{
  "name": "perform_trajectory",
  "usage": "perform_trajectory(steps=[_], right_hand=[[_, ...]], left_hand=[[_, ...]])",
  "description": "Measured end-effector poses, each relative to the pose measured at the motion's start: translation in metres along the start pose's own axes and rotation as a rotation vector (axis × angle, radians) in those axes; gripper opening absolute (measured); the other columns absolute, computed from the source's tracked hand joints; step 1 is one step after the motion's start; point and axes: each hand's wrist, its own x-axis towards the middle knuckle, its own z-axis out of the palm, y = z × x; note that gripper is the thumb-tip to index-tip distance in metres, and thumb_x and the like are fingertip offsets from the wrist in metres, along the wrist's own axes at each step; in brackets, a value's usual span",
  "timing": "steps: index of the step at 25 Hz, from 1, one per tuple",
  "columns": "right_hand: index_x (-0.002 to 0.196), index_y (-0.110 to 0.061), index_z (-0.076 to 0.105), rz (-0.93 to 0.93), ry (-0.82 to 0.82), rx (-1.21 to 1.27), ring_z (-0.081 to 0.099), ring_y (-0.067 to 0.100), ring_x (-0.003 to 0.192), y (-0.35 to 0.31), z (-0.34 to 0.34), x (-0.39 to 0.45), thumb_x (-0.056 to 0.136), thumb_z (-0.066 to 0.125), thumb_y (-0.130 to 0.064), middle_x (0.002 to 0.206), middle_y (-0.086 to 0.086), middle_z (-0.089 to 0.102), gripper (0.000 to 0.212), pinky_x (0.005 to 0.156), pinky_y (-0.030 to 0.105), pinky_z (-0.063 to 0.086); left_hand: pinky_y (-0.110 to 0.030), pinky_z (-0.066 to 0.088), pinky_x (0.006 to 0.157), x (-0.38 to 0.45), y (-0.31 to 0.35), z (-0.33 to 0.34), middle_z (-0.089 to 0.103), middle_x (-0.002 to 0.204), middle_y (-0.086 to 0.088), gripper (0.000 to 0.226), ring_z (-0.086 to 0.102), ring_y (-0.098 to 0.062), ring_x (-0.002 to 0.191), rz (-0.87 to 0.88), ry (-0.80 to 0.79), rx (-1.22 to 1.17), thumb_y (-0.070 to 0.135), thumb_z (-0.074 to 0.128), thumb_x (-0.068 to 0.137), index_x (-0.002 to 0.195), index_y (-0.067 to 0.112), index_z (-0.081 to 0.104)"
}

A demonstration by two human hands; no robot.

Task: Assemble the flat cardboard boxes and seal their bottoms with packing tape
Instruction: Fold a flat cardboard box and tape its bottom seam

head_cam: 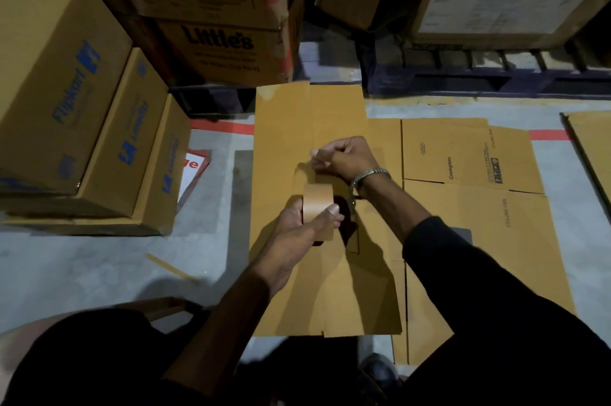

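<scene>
Tape roll (pixel 318 207) gripped in your left hand (pixel 299 230) — right hand (pixel 344 157) pinches its free end just beyond, along the box (pixel 284 127) seam.

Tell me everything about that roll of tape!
The tape roll is brown, glossy packing tape, nearly the same colour as the cardboard. It stands on edge above the box. The left hand grips it, thumb across its outer face. A loose strip runs up to the right hand, whose fingers pinch its end.
</scene>
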Motion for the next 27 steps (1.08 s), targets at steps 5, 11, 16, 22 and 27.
perform_trajectory(steps=[5, 11, 16, 22, 27], right_hand=[[0.073, -0.004, 0.076, -0.039, 0.089, -0.011, 0.077, 0.031, 0.085, -0.019, -0.014, 0.059, 0.084, 0.085, -0.017, 0.084, 0.017, 0.078, 0.020, 0.087, 0.046, 0.063], [0.074, -0.013, 0.081, -0.136, 0.071, -0.178, 0.076, 0.025, 0.078, -0.027, -0.006, 0.117, 0.079, 0.086, -0.032, 0.078, 0.005, 0.079, 0.021, 0.079, 0.042, 0.064], [0.071, -0.012, 0.080, -0.161, 0.145, -0.156, 0.063, 0.003, 0.057, -0.034, -0.002, 0.153, 0.083, 0.085, -0.023, 0.063, -0.008, 0.072, 0.017, 0.061, 0.023, 0.055], [0.083, -0.008, 0.078, -0.175, 0.188, -0.236, 0.066, 0.006, 0.069, -0.053, -0.003, 0.194, 0.088, 0.081, -0.026, 0.079, 0.002, 0.074, 0.019, 0.056, 0.019, 0.052], [0.085, -0.007, 0.079, -0.195, 0.188, -0.213, 0.072, 0.005, 0.076, -0.058, -0.010, 0.218, 0.088, 0.079, -0.020, 0.084, 0.000, 0.077, 0.013, 0.072, 0.024, 0.062]], left_hand=[[-0.016, 0.056, 0.085, -0.005, -0.001, 0.005, 0.078, 0.116, 0.004, 0.037, 0.071, -0.002, 0.107, -0.028, -0.020, 0.015, 0.039, 0.068, 0.098, 0.132, 0.025, 0.062], [-0.011, 0.053, 0.088, 0.006, 0.001, -0.002, 0.073, 0.124, 0.013, 0.037, 0.067, 0.005, 0.111, -0.002, 0.037, 0.017, 0.040, 0.070, 0.098, 0.133, 0.035, 0.059], [-0.039, 0.050, 0.111, 0.019, -0.003, -0.004, 0.060, 0.147, 0.005, 0.094, 0.055, -0.012, 0.136, -0.037, 0.129, 0.058, 0.079, 0.074, 0.075, 0.152, 0.035, 0.045], [-0.003, 0.048, 0.075, 0.013, -0.001, -0.003, 0.078, 0.113, 0.011, 0.029, 0.069, 0.004, 0.106, 0.000, 0.070, 0.043, 0.041, 0.071, 0.095, 0.122, 0.031, 0.065], [-0.013, 0.054, 0.083, 0.016, -0.005, -0.006, 0.079, 0.112, 0.003, 0.033, 0.073, -0.008, 0.108, 0.007, 0.058, -0.049, 0.025, 0.074, 0.093, 0.125, 0.020, 0.067]])
